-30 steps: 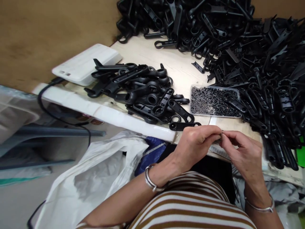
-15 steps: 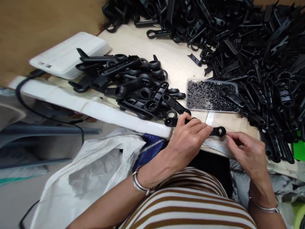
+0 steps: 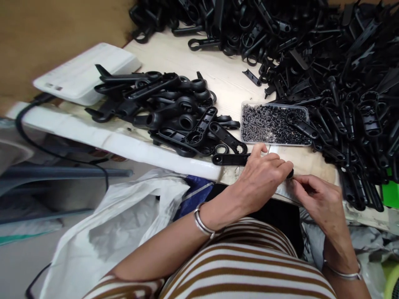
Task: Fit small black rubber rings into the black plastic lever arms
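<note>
At the table's front edge my left hand (image 3: 264,178) is closed over a black plastic ring-ended arm (image 3: 290,173); only the tip of that part shows beyond the fingers. Thumb and forefinger of my right hand (image 3: 321,201) are pinched together close against this tip. Whatever the pinch holds is too small to make out. A similar black arm (image 3: 230,159) lies just left of my left hand. Beyond my left fingertips sits a clear shallow box (image 3: 242,124) of small dark metal pieces, with one black arm (image 3: 304,126) lying across them.
Piles of black plastic parts (image 3: 174,104) lie to the left, with a larger heap (image 3: 349,62) at the back and right. A white device (image 3: 84,72) with a black cable stands at far left. Below the edge hangs a white bag (image 3: 124,232).
My left hand has slid right along the black arm, now covering most of its ringed end. The right hand has shifted slightly left and stays pinched. The view has moved a little.
</note>
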A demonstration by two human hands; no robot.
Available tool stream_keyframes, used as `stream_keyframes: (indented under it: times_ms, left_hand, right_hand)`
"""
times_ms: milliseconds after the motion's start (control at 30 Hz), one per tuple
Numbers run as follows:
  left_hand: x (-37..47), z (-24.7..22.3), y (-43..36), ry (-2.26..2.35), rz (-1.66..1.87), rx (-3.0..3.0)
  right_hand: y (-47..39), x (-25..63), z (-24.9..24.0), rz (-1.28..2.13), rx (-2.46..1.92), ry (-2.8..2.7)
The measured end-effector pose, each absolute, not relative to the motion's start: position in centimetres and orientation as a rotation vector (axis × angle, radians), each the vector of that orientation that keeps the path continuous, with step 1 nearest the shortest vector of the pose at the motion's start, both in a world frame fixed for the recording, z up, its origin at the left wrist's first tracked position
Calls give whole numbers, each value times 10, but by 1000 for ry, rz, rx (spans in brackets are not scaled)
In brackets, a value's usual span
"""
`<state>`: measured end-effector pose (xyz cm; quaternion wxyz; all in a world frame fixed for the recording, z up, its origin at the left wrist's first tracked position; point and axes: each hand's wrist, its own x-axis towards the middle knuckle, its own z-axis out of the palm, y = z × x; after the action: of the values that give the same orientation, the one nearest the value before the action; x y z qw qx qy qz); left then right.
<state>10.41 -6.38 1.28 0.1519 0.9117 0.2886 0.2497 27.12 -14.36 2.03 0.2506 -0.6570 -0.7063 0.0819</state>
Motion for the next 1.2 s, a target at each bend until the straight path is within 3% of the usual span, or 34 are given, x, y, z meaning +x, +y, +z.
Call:
stream_keyframes:
  times_ms: [600, 1000, 1200]
  left_hand:
    - [113, -11, -66, 834, 1009, 2473]
    - [86, -2, -73, 866, 808, 2480]
    - [85, -10, -79, 871, 869, 2439]
  right_hand:
    - [-143, 264, 13, 359, -1754, -1867]
    - [-144, 269, 15, 362, -1809, -1829]
    - [-143, 264, 19, 194, -1776, -1891]
